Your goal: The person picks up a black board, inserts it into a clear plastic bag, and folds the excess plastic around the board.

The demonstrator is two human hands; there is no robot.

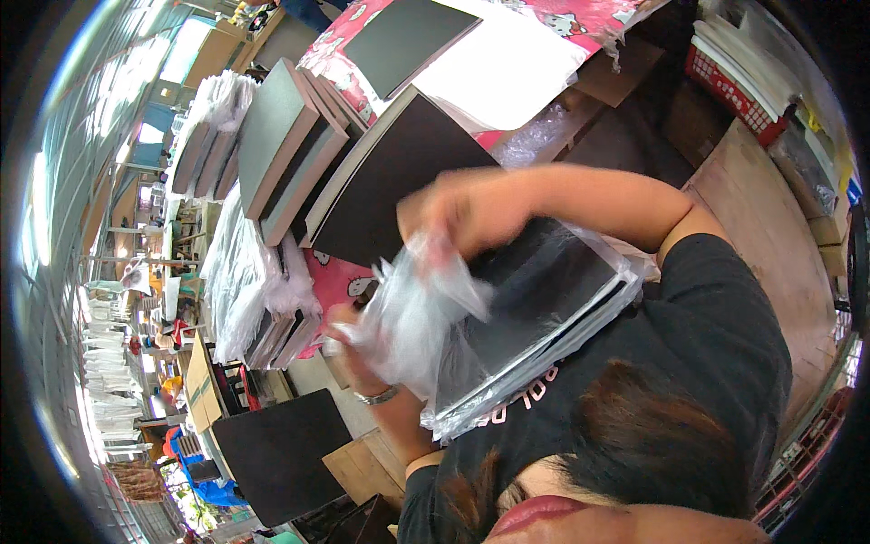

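A flat black rectangular piece with pale layered edges, like a thick book or album, lies inside a clear plastic bag (535, 299) against the front of my black shirt. My right hand (453, 218), blurred by motion, is closed on the bunched loose end of the bag. Lower and to the left, my left hand (349, 349), with a metal band on its wrist, grips another part of the crumpled plastic. Some fingertips are hidden behind the film. Just beyond my hands stands a large black-covered book (390, 177) with a pale edge.
Thick grey book-like pieces (281, 136) lean in a row at the left. Plastic-wrapped stacks (245, 281) stand nearby. A pink patterned cloth (335, 276) carries a white sheet (507, 72) and dark panel (408, 41). There is a red basket (729, 86) far right and a black seat (281, 453) lower left.
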